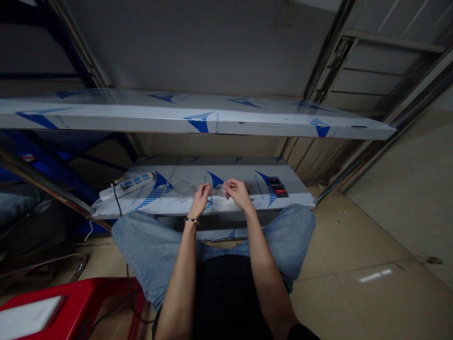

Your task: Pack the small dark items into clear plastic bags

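Sitting before a low two-tier metal rack, a person is working with both hands at the front edge of the lower shelf [230, 171].

- Left hand [201, 196]: pinching the left end of a small clear plastic piece [216, 192], fingertips closed on it. A bracelet [191, 220] is showing at the wrist.
- Right hand [238, 192]: gripping the right end of the same piece, fingers curled in. The two hands are working close together, nearly touching, with the piece stretched between them just above the shelf. Taking it from both ends is probably a way of keeping such thin, limp material taut and readable. What it contains, if anything, is too small to tell.
- Second clear wrapper [184, 189]: lying flat on the shelf just left of the left hand, likely parked within easy reach.
- Power strip [129, 184]: resting at the left end of the lower shelf, its cable [115, 199] dropping over the edge, seemingly kept off to the side of the hands.
- Small dark and red items [278, 187]: sitting at the right end of the shelf, blurred and not identifiable.
- Upper shelf [212, 115]: running overhead, wearing film with blue markings, as the lower one is.
- Red stool [81, 302]: standing on the tiled floor beside the person's left knee.
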The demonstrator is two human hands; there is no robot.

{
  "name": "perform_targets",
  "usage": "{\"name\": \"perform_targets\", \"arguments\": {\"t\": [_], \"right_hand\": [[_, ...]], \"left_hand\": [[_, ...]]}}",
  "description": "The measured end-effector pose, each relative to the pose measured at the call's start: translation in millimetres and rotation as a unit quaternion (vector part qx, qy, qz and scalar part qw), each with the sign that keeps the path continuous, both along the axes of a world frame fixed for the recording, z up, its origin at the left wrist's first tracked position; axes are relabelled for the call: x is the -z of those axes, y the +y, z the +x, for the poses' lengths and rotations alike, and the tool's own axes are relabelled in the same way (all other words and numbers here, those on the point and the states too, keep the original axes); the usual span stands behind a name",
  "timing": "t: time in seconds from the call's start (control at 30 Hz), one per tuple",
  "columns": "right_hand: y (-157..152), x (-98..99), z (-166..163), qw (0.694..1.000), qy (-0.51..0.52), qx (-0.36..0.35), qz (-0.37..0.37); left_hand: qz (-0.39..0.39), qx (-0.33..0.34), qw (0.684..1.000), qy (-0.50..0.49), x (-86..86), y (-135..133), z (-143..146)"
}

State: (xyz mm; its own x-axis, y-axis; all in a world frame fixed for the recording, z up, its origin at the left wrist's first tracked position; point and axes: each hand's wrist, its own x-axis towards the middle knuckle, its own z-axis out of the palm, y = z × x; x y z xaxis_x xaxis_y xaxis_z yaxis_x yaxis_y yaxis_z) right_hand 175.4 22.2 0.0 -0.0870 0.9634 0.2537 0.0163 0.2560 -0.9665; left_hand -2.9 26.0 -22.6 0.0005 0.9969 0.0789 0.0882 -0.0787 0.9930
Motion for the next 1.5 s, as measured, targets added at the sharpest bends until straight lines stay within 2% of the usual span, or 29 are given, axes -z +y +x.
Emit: {"name": "perform_targets", "arguments": {"t": [0.07,0.13,0.43,0.57,0.83,1.13,1.33,1.5], "right_hand": [[-1,-0.7,3,0.999,0.041,-0.012,-0.008],[-2,-0.2,8,0.998,0.063,-0.019,-0.02],[-7,-10.4,17,0.997,0.065,-0.042,-0.024],[-10,-15.4,15,0.996,0.069,-0.042,-0.022],[-9,-13.4,15,0.993,0.1,0.059,0.005],[-5,-8.4,16,0.997,0.032,0.043,0.049],[-5,-5.3,16,0.997,0.002,0.047,0.069],[-7,-10.1,17,0.994,-0.04,0.053,0.084]], "left_hand": [[-0.062,0.063,0.99,-0.11,5.3,-1,0],[-0.082,0.113,0.97,-0.199,6.2,-3,2],[-0.098,0.134,0.911,-0.378,-2.9,-11,14],[-0.103,0.134,0.909,-0.381,-2.7,-10,18],[-0.098,0.043,0.931,-0.349,-6.1,-7,15],[-0.069,0.016,0.944,-0.323,-18.3,-12,4],[-0.053,0.03,0.958,-0.282,-18.7,-12,3],[-0.037,0.032,0.956,-0.29,-15.2,-10,1]]}}
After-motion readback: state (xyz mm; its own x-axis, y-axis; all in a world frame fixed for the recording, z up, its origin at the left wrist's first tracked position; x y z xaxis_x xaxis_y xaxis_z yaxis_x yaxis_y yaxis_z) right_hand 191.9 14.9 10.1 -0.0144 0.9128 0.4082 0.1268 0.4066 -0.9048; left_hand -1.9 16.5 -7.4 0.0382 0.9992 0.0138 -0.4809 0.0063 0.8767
